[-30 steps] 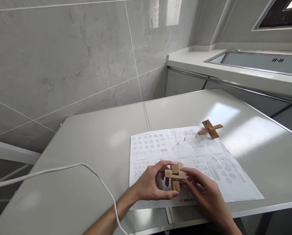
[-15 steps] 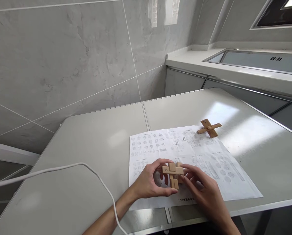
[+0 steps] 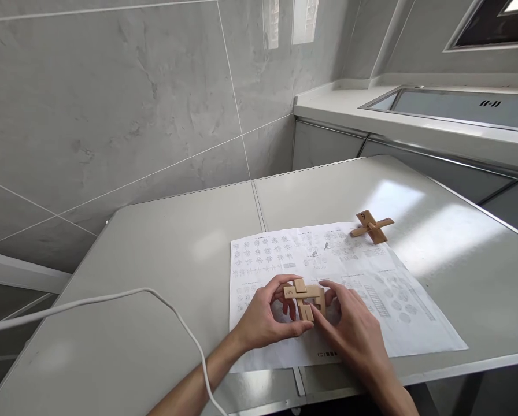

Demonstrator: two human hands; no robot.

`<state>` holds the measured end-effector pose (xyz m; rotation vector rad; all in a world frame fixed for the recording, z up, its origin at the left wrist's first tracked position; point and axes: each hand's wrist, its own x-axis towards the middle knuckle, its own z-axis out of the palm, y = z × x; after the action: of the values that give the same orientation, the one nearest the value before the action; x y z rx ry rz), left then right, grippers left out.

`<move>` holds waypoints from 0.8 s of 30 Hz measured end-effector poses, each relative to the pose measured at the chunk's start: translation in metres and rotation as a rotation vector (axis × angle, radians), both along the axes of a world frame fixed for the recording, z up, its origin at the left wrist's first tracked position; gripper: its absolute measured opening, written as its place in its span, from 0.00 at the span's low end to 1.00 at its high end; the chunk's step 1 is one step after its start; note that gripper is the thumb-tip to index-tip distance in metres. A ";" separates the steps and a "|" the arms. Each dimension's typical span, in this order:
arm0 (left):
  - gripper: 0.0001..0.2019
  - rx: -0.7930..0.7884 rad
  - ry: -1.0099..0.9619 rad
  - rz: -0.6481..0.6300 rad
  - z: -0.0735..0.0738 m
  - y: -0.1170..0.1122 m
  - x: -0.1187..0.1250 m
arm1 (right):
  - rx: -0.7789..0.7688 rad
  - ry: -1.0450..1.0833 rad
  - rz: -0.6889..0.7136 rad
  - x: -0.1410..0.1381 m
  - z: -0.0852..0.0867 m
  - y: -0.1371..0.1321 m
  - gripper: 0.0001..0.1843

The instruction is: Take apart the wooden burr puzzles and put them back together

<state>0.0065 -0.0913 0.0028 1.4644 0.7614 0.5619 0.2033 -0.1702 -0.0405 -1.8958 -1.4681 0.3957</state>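
Observation:
Between my two hands, above the printed sheet [image 3: 259, 346], is a partly joined wooden burr puzzle [image 3: 303, 293] made of notched sticks, with a number on one stick. My left hand [image 3: 265, 315] grips its left side, thumb below and forefinger at the top. My right hand [image 3: 356, 323] has its thumb and fingers around an upright notched piece at the right side; part of that piece is hidden. A second wooden piece set [image 3: 371, 226], crossed like an X, rests at the sheet's far right corner, apart from both hands.
The sheet of puzzle diagrams lies on a pale grey folding table [image 3: 155, 254]. A white cable [image 3: 172, 312] runs across the left side and over my left forearm. Behind stand a grey tiled wall [image 3: 133, 104] and a counter [image 3: 328, 104] with a sink [image 3: 450, 104].
Both hands and the puzzle have shifted slightly left and up. The notched piece at the right now stands more upright beside the others, and my right thumb has moved in closer.

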 end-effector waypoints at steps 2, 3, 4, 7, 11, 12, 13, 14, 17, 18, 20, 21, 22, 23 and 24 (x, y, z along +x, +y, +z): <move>0.33 0.004 -0.002 0.006 0.000 0.000 0.000 | -0.004 -0.056 -0.028 -0.003 -0.001 0.004 0.18; 0.33 0.008 -0.002 0.009 0.000 0.000 0.000 | 0.000 -0.062 -0.043 -0.003 -0.001 0.006 0.17; 0.33 0.011 -0.001 0.012 -0.001 0.000 0.000 | 0.006 -0.049 -0.053 -0.003 -0.001 0.006 0.16; 0.33 0.014 0.003 0.016 -0.001 0.001 0.000 | 0.031 0.080 -0.023 0.001 0.002 0.005 0.18; 0.34 0.014 0.016 0.027 -0.002 0.001 0.001 | 0.104 0.280 0.021 0.003 0.009 -0.002 0.19; 0.34 0.012 0.017 0.035 -0.002 0.000 0.001 | 0.121 0.307 0.017 0.003 0.010 -0.003 0.19; 0.34 0.009 0.018 0.045 -0.003 0.000 0.002 | 0.134 0.321 0.013 0.002 0.011 -0.004 0.19; 0.34 0.007 0.017 0.058 -0.003 0.000 0.002 | 0.145 0.325 0.003 0.002 0.011 -0.004 0.19; 0.35 0.027 0.019 0.104 -0.004 -0.001 0.003 | 0.181 0.333 -0.007 0.001 0.010 -0.004 0.20; 0.36 0.049 0.027 0.117 -0.004 -0.002 0.003 | 0.185 0.350 0.009 0.001 0.010 -0.005 0.19; 0.36 0.110 0.056 0.138 -0.005 -0.002 0.004 | 0.179 0.398 0.047 0.002 0.008 -0.005 0.18; 0.35 0.140 0.076 0.145 -0.005 -0.002 0.005 | 0.168 0.413 0.060 0.002 0.007 -0.006 0.18; 0.35 0.165 0.094 0.148 -0.005 -0.003 0.005 | 0.155 0.416 0.067 0.002 0.006 -0.006 0.18; 0.34 0.180 0.107 0.148 -0.005 -0.003 0.005 | 0.142 0.407 0.070 0.002 0.006 -0.007 0.19; 0.34 0.184 0.112 0.141 -0.005 -0.003 0.005 | 0.134 0.387 0.064 0.002 0.005 -0.007 0.19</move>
<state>0.0116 -0.0948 -0.0024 1.6308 0.9258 0.6758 0.2052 -0.1777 -0.0353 -1.5645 -1.2633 0.6387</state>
